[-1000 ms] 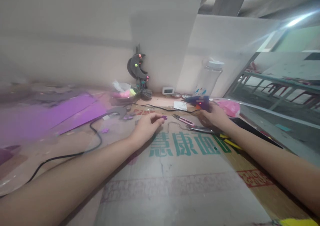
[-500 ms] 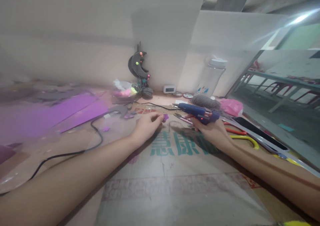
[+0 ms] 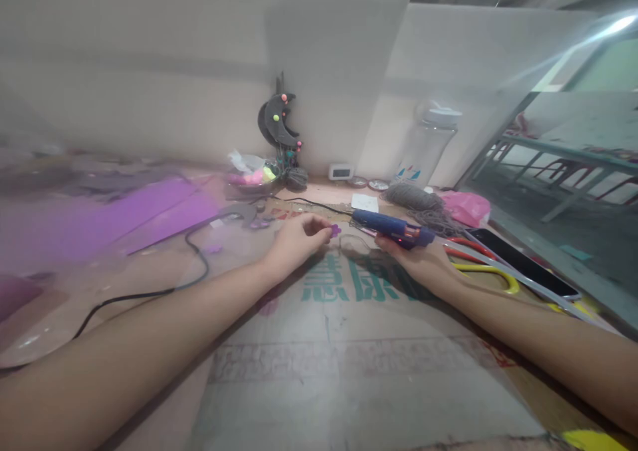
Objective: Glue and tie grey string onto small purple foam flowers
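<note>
Between thumb and fingertips, my left hand (image 3: pixel 302 242) pinches a small purple flower (image 3: pixel 335 230) above the table. My right hand (image 3: pixel 416 262) is wrapped round a dark blue hot glue gun (image 3: pixel 393 228), whose small red light is lit. The gun's nozzle points left, toward the flower, with a gap between them. Under the hands lies a clear-covered cardboard sheet (image 3: pixel 329 371) with green printed characters. A thin loop of wire or thread (image 3: pixel 355 240) lies between the hands.
Purple sheets (image 3: pixel 164 212) and a black cord (image 3: pixel 129 297) lie left. At the back are a dark crescent moon ornament (image 3: pixel 279 122), a bowl (image 3: pixel 254 184) and a bottle (image 3: pixel 427 145). Grey yarn (image 3: pixel 413 197), scissors (image 3: pixel 491 273) and a phone (image 3: pixel 523 262) are at right.
The glue gun's nozzle has turned slightly and moved down, and a white paper behind it shows more. The flower is still pinched in my left hand. The view has shifted a little.
</note>
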The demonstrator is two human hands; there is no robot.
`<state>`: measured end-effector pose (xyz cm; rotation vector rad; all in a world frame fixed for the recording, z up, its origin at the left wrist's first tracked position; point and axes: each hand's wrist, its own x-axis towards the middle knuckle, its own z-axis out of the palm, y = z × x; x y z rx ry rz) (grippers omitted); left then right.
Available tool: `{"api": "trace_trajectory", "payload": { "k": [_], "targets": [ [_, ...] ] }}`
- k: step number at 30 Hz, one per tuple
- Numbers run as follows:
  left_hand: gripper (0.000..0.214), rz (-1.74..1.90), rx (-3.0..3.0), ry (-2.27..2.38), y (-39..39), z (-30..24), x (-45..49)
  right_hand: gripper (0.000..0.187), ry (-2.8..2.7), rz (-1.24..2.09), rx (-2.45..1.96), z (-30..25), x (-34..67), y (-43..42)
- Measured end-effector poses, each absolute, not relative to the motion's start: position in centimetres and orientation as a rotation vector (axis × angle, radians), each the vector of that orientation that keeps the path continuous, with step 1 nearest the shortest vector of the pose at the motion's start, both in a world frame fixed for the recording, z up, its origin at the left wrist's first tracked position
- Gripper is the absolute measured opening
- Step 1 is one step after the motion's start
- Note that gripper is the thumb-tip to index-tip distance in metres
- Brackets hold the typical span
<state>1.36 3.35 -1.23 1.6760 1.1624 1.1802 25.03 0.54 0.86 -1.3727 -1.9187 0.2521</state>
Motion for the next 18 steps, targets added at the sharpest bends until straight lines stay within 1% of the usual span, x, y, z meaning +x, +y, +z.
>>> {"api": "trace_trajectory", "payload": {
  "k": [3, 7, 11, 13, 18],
  "targets": [
    [0.016, 1.208, 1.684, 1.130, 3.58, -1.43, 1.36, 0.023, -1.916, 0.265, -1.343, 0.84, 25.02, 0.60],
    [0.028, 1.205, 1.698, 1.123, 3.68, -1.48, 1.34, 0.022, -1.930, 0.282, -1.317, 0.53, 25.21, 0.88],
    [0.018, 1.173, 1.685, 1.137, 3.65, -1.53, 1.31, 0.022, -1.960, 0.256, -1.291, 0.27, 25.39, 1.09],
    [0.017, 1.163, 1.661, 1.126, 3.61, -1.54, 1.30, 0.025, -1.935, 0.257, -1.307, 0.30, 25.51, 1.17],
    [0.025, 1.180, 1.709, 1.127, 3.45, -1.33, 1.24, 0.034, -1.860, 0.280, -1.430, 0.69, 25.92, 1.37]
  ]
}}
